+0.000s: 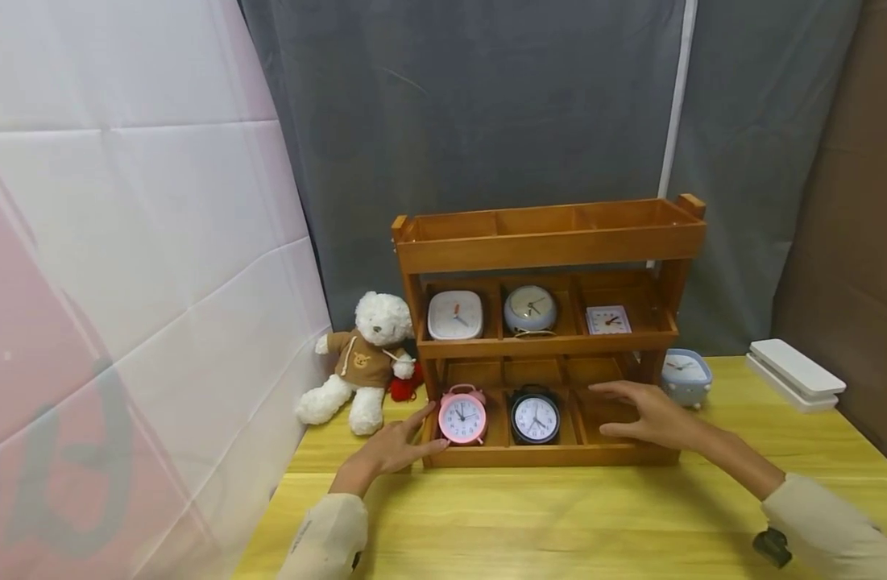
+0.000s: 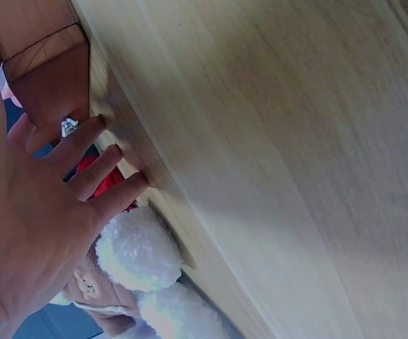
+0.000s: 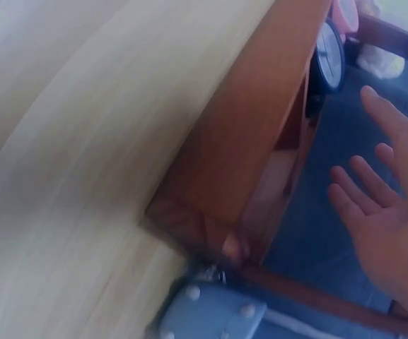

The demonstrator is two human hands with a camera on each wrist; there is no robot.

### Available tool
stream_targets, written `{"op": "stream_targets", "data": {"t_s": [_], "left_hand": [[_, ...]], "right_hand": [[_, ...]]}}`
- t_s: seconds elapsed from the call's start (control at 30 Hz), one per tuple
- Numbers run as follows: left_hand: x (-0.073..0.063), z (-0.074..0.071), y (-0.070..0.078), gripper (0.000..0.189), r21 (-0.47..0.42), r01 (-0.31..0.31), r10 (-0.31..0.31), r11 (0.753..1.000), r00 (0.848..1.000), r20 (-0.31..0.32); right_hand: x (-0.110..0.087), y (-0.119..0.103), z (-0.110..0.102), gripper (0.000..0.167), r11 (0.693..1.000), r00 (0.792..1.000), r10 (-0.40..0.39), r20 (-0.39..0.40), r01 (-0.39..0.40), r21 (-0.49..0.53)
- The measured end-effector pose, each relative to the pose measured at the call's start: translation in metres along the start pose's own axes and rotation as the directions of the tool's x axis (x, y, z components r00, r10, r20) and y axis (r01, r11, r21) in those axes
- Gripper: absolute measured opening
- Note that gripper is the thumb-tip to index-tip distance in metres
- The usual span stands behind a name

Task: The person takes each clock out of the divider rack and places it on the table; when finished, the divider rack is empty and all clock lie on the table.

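Note:
A brown wooden shelf rack (image 1: 552,457) with three tiers stands on the table. My left hand (image 1: 395,446) is at its lower left corner, fingers spread, thumb at the front beside a pink alarm clock (image 1: 462,419). In the left wrist view, the fingers (image 2: 94,180) of this hand extend past the rack's end. My right hand (image 1: 649,413), fingers apart and holding nothing, hovers before the bottom right compartment. A black alarm clock (image 1: 535,420) sits in the bottom middle compartment. Beside the rack's right end stands a blue clock (image 1: 685,376), also low in the right wrist view.
The middle tier holds a white clock (image 1: 454,315), a round grey-blue clock (image 1: 530,309) and a small square clock (image 1: 607,320). A white teddy bear (image 1: 366,362) in a brown hoodie sits left of the rack. Stacked white slabs (image 1: 796,373) lie at the right.

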State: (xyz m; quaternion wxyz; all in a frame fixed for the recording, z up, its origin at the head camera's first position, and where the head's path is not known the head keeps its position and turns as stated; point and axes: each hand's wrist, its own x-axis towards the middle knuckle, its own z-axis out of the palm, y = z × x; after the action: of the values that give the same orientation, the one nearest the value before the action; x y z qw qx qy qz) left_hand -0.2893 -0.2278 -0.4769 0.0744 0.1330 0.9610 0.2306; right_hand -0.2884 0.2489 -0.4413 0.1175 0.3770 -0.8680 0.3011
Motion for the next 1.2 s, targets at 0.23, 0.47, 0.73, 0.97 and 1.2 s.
{"op": "stream_targets", "data": {"t_s": [0.23,0.47,0.73,0.97,1.2], "left_hand": [[0.003,-0.003,0.004,0.089,0.01,-0.009,0.009,1.0,1.0,0.001],[0.005,-0.005,0.006,0.089,0.016,-0.005,0.005,1.0,1.0,0.0],[0.003,-0.005,0.005,0.089,0.01,-0.001,0.001,1.0,1.0,0.001],[0.001,-0.003,0.003,0.088,0.009,0.001,-0.001,1.0,1.0,0.005],[-0.002,0.001,0.0,0.09,-0.004,0.001,-0.001,1.0,1.0,-0.001]], "right_hand": [[0.018,0.002,0.023,0.059,1.0,0.999,-0.025,-0.045,0.025,0.006],[0.034,0.004,0.042,0.066,0.999,1.0,0.003,-0.013,-0.002,0.034],[0.048,-0.003,0.063,0.072,1.0,0.999,0.014,0.042,-0.014,-0.002],[0.058,-0.001,0.082,0.076,0.995,0.998,-0.061,-0.012,0.06,-0.075],[0.065,0.001,0.09,0.084,0.995,0.997,-0.078,0.001,0.078,-0.059]]}}
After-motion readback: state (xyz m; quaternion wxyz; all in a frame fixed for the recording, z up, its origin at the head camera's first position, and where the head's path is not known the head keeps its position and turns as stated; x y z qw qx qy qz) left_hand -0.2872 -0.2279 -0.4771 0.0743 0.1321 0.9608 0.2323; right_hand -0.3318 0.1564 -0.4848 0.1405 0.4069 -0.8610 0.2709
